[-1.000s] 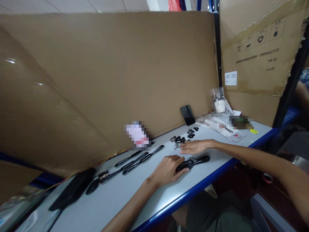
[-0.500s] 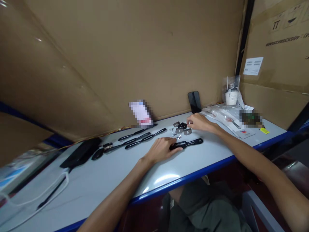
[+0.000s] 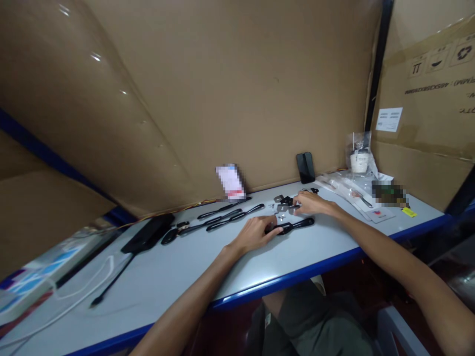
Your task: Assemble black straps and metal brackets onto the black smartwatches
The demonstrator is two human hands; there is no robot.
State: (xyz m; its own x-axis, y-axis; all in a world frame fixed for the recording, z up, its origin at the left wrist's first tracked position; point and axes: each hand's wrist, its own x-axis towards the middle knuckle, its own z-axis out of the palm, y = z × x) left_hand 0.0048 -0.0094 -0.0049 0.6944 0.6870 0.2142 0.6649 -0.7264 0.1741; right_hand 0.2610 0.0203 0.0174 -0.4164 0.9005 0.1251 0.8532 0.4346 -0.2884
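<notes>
My left hand (image 3: 254, 233) lies on the table with its thumb and fingers closed round the left end of a black plastic handle (image 3: 303, 223). A hole shows at the handle's free right end. Just beyond it, my right hand (image 3: 313, 202) has its fingertips drawn together over the small parts; what is between them is hidden. Flat grey metal plates (image 3: 282, 208) with slots lie by these fingertips, beside small black pieces (image 3: 286, 200). Small shiny metal pieces (image 3: 281, 217), like wing nuts, rest between my two hands.
More black handles (image 3: 235, 217) lie left of my hands. A lit phone (image 3: 230, 182) and a dark phone (image 3: 305, 168) lean at the cardboard wall. Plastic bags (image 3: 343, 188) and a bagged cup (image 3: 359, 162) stand right. A black case (image 3: 148, 237) and white cable (image 3: 85, 291) lie left.
The view has shifted, so things appear further right and lower. My right fingertips have moved from the black pieces towards the nearest metal plate. My left hand stays on the black handle.
</notes>
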